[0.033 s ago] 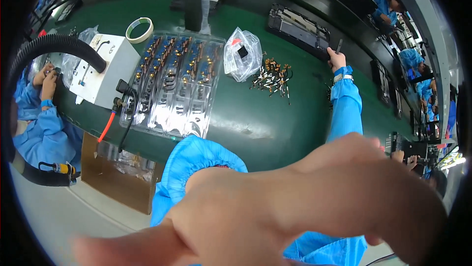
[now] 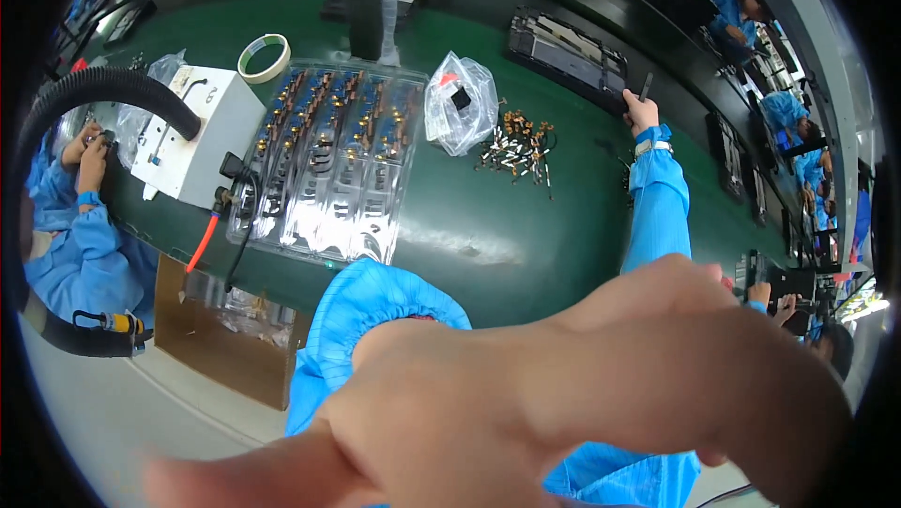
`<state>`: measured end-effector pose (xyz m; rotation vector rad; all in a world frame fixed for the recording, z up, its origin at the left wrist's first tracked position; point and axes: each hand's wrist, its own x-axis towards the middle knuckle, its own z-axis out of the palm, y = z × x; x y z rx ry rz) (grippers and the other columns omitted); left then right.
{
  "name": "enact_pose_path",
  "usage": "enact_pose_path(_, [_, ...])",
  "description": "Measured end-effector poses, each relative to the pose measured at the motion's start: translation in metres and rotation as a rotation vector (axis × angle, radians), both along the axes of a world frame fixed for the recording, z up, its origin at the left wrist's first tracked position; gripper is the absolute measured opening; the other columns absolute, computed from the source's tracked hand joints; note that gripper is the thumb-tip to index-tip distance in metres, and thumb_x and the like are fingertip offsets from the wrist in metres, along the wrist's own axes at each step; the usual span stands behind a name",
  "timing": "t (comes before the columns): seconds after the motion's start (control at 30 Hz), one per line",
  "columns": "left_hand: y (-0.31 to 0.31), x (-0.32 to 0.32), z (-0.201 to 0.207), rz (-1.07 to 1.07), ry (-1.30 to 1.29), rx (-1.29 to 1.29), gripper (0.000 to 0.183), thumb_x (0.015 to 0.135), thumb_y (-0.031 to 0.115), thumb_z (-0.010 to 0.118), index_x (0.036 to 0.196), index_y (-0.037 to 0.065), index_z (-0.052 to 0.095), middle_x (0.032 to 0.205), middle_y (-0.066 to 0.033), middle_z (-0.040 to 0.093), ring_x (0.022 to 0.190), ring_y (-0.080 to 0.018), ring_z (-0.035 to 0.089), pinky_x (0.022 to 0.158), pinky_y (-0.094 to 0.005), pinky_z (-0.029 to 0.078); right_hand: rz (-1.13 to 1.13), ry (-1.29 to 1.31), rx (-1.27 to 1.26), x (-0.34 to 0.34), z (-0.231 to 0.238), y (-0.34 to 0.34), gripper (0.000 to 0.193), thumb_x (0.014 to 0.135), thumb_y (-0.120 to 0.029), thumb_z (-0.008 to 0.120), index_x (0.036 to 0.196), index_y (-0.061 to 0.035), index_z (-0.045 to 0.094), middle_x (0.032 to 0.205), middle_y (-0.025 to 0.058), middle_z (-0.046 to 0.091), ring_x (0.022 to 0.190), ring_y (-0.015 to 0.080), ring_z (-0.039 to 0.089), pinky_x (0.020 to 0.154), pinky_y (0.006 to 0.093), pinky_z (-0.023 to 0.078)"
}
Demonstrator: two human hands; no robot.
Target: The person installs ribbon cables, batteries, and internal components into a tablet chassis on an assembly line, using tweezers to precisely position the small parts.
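Very close to the camera, my left hand (image 2: 526, 395) looms large and blurred out of a blue elastic cuff. Its thumb points left and its fingers reach right, wide apart; nothing shows between them, though the lower edge crops part of the hand. Farther off at the right, my right hand (image 2: 642, 114) is closed around a slim dark stick-like tool (image 2: 647, 86), whose exact kind I cannot make out. This hand is at the right end of a long black device housing (image 2: 568, 53), and whether it touches the housing is unclear.
A clear tray (image 2: 328, 161) with rows of small parts lies left of centre. Nearby are a plastic bag (image 2: 462, 104), a pile of small parts (image 2: 517, 149), a tape roll (image 2: 264, 58) and a white box with a black hose (image 2: 199, 137). A co-worker's hands (image 2: 91, 156) are at far left.
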<state>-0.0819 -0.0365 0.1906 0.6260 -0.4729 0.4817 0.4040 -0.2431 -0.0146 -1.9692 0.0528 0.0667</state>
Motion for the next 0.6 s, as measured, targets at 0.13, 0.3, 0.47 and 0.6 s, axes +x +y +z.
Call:
enact_pose_path(0.13, [-0.007, 0.002, -0.005, 0.005, -0.004, -0.037, 0.029, 0.095, 0.034, 0.04, 0.078, 0.015, 0.053, 0.08, 0.0023, 0.044, 0.084, -0.0102, 0.046, 0.1, -0.0435, 0.032, -0.005, -0.18, 0.106, -0.041, 0.03, 0.038, 0.031, 0.078, -0.012, 0.064, 0.108, -0.0033, 0.06, 0.08, 0.0065, 0.061, 0.057, 0.0135, 0.054, 0.047, 0.025, 0.044])
enact_pose_path(0.3, [-0.003, 0.012, -0.012, -0.045, -0.022, -0.072, 0.028, 0.095, 0.035, 0.041, 0.08, 0.014, 0.052, 0.08, 0.0018, 0.044, 0.083, -0.0108, 0.046, 0.099, -0.0439, 0.034, 0.274, -0.218, 0.535, -0.142, 0.099, 0.048, 0.027, 0.085, -0.005, 0.054, 0.111, -0.0019, 0.058, 0.076, 0.0007, 0.056, 0.059, 0.0059, 0.044, 0.062, 0.0235, 0.043])
enact_pose_path(0.47, [-0.004, 0.005, -0.006, -0.039, -0.053, -0.073, 0.029, 0.095, 0.036, 0.041, 0.081, 0.012, 0.051, 0.081, 0.0013, 0.044, 0.082, -0.0114, 0.046, 0.097, -0.0442, 0.036, 0.576, -0.154, 0.613, -0.252, 0.132, 0.034, 0.023, 0.088, -0.004, 0.051, 0.11, -0.0006, 0.056, 0.067, -0.0059, 0.045, 0.053, 0.0026, 0.032, 0.057, 0.0217, 0.033])
enact_pose_path(0.6, [-0.011, 0.006, -0.006, -0.038, -0.065, -0.088, 0.029, 0.094, 0.037, 0.042, 0.083, 0.011, 0.05, 0.081, 0.0008, 0.044, 0.081, -0.0118, 0.046, 0.096, -0.0444, 0.037, 0.651, -0.1, 0.685, -0.295, 0.123, 0.024, 0.019, 0.088, -0.004, 0.051, 0.105, 0.001, 0.056, 0.073, -0.0044, 0.05, 0.051, 0.0025, 0.031, 0.047, 0.0207, 0.024])
